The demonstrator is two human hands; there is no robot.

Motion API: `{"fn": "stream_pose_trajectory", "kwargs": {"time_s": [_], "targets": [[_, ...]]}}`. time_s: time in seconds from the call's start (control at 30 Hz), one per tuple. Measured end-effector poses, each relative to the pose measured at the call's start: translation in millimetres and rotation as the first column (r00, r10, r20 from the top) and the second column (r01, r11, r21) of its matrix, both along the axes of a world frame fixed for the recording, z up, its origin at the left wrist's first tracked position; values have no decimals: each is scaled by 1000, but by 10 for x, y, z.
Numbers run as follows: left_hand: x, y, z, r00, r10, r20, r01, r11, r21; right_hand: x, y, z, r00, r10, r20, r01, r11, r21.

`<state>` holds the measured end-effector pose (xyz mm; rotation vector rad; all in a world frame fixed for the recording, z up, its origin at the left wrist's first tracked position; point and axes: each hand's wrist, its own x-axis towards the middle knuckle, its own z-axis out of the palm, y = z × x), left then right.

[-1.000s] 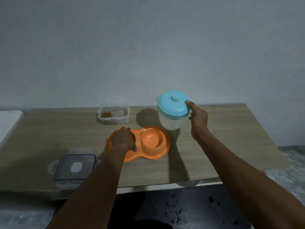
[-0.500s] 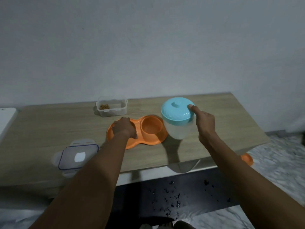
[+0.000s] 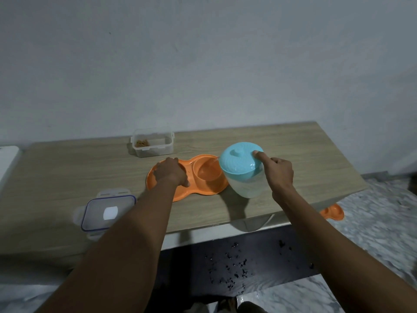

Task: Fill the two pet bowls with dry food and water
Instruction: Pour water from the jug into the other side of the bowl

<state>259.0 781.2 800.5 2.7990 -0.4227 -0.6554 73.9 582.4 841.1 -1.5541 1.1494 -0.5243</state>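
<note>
- Head view: the right hand grips the water jug, forefinger on its turquoise lid; compared with half a second ago the jug now tilts toward nine o'clock, a thin stream reaching the right bowl.
- The left hand still lies flat over the left bowl of the orange double pet bowl, closed on nothing.
- At twelve o'clock on the surface stands the food container; its loose lid lies at eight o'clock.
</note>
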Motion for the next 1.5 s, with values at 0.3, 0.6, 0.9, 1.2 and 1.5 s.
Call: {"fn": "stream_pose_trajectory", "kwargs": {"time_s": [0.3, 0.6, 0.9, 1.2, 1.5], "targets": [[0, 13, 7, 1000, 19, -2, -19, 1000, -10, 29, 53, 27, 999, 16, -32, -17, 999, -34], [-12, 11, 24, 1000, 19, -8, -19, 1000, -14, -4, 74, 113, 998, 1, -55, -3, 999, -44], [-27, 18, 46, 999, 32, -15, -33, 999, -38, -20, 48, 190, 998, -4, -66, 0, 998, -71], [-22, 11, 44, 1000, 28, -14, -28, 999, -31, -32, 49, 220, 997, -10, -74, 3, 996, -84], [-28, 8, 44, 999, 31, -17, -32, 999, -31, -39, 71, 245, 996, -12, -87, 5, 996, -84]]}}
